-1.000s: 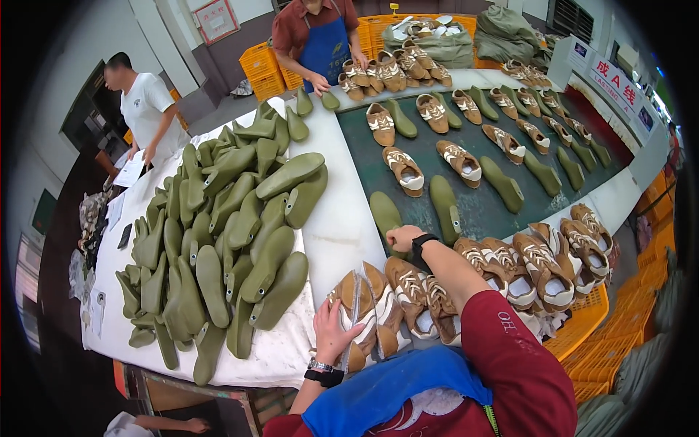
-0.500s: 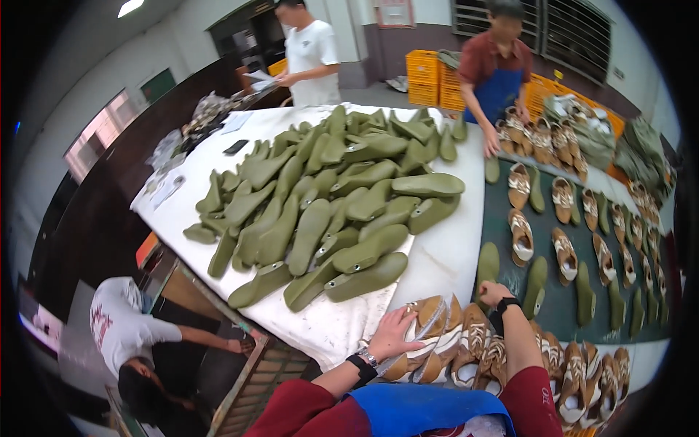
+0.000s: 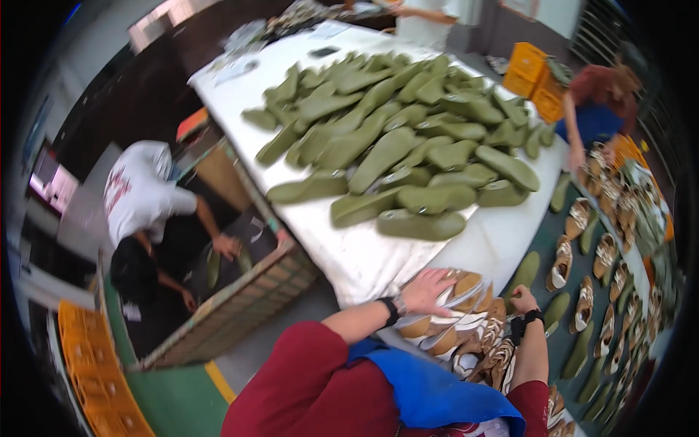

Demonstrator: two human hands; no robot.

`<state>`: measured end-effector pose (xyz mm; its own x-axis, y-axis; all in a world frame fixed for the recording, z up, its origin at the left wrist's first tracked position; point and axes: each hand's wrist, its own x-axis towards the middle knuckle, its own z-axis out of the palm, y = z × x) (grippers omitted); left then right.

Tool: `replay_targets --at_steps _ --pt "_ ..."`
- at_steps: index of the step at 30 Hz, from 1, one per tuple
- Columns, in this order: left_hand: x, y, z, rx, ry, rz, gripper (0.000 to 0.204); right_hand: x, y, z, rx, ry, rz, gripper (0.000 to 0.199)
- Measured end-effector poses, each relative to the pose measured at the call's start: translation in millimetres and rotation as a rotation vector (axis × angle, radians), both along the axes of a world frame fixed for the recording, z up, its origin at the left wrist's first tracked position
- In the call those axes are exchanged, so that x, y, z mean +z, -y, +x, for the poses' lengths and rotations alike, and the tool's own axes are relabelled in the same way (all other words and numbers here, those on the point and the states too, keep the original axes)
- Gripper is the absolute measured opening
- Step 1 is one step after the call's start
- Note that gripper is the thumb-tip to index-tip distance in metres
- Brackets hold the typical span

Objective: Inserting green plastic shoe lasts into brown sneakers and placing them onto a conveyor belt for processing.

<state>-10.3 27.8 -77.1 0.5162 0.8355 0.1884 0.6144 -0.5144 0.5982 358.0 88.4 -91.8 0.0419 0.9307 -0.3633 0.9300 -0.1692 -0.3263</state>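
My left hand (image 3: pixel 428 293) lies with fingers spread on tan-and-white shoes (image 3: pixel 466 290) at the near table edge. A strip of clear plastic shows beside its fingertips. Close by on the right, my right hand (image 3: pixel 523 300) has its fingers curled closed at the near end of a green shoe last (image 3: pixel 523 271). Whatever is inside those fingers is hidden. Below and between my hands, more laced tan-and-white shoes (image 3: pixel 489 329) stand packed together. A large heap of green shoe lasts (image 3: pixel 386 149) covers the white-clothed table (image 3: pixel 342 262) ahead.
Shoes and lasts stand in rows on a dark green board (image 3: pixel 542 251) at right. A co-worker in red (image 3: pixel 601 98) is beyond it. At left another person (image 3: pixel 142 189) bends over a wooden-sided cart (image 3: pixel 226 313) holding lasts. Orange crates (image 3: pixel 102 371) stand at lower left.
My view has turned left and down, so the table and shoes sit farther right and tilted. Both hands stay at the same shoes and last. More of the cart shows now.
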Motion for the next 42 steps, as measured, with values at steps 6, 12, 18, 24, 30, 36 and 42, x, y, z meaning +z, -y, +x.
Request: replay_targets --at_steps 6,12,18,24,30,36,42 --pt "6.1 1.7 -6.4 0.01 0.09 -0.041 0.083 -18.5 -14.1 12.7 -0.112 -0.141 -0.181 0.022" --pt "2.4 5.0 -12.5 0.022 0.119 -0.099 0.082 -47.9 -3.6 25.8 -0.154 -0.004 -0.147 0.035" --pt "16.7 9.0 -87.6 -0.084 -0.15 -0.491 0.091 -0.1 1.7 11.5 -0.203 -0.073 -0.307 0.063" --pt "-22.0 15.8 -97.3 -0.092 0.035 -0.348 0.091 58.5 38.2 5.5 -0.036 -0.054 0.162 0.039" --pt "-20.0 8.9 -97.0 -0.198 0.237 -0.455 0.082 154.7 153.4 -83.2 -0.156 -0.21 0.165 0.036" --pt "-50.1 -6.2 -161.3 0.289 0.211 -0.008 0.038 115.0 229.4 -130.5 0.043 -0.086 0.182 0.038" --pt "-105.6 2.4 -233.5 0.698 -0.099 0.258 0.051 119.1 243.7 -156.4 -0.147 -0.107 0.503 0.037"
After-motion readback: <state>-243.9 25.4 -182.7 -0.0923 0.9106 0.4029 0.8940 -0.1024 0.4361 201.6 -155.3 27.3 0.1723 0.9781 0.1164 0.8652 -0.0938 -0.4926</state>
